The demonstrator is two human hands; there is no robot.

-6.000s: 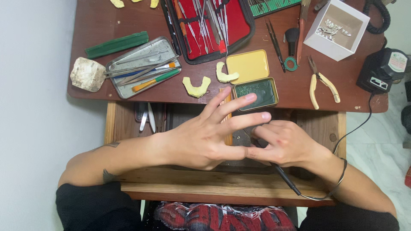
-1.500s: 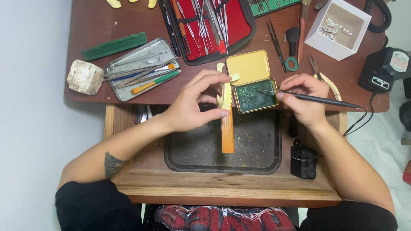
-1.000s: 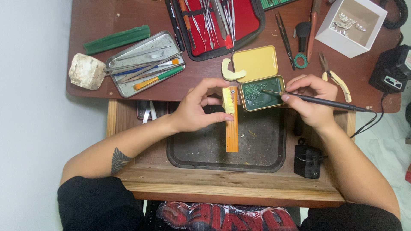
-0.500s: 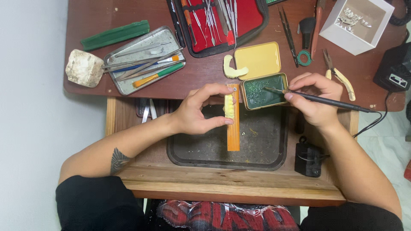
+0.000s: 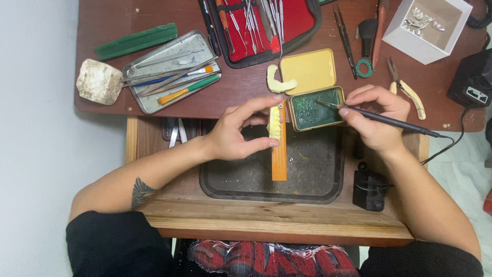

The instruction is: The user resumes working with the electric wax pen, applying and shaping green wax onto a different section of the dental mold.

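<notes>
Orange strip (image 5: 279,154) carrying pale teeth (image 5: 275,123), looking light, stiff, fragile; being pinched near top by left hand (image 5: 233,136); right hand (image 5: 376,115) closed around corded pen tool (image 5: 384,120), dipping into green tin (image 5: 315,107) at surface front edge.

At the back of the brown desk (image 5: 128,20) a red-lined instrument case (image 5: 261,25) lies open, its metal tools in rows. Left of it sits a metal tray (image 5: 171,72) holding brushes and probes, with a green wax stick (image 5: 136,41) above it and a pale stone-like block (image 5: 99,81) just beside its left end. A white box (image 5: 428,28) with small metal pieces stands at the right rear; yellow-handled pliers (image 5: 407,90) lie near it, and tweezers (image 5: 344,38) further left. A black device (image 5: 472,79) sits at the far right edge. Lower down, a dark tray (image 5: 312,177) fills the wooden drawer (image 5: 277,220), with a small black box (image 5: 370,190) on its right.
</notes>
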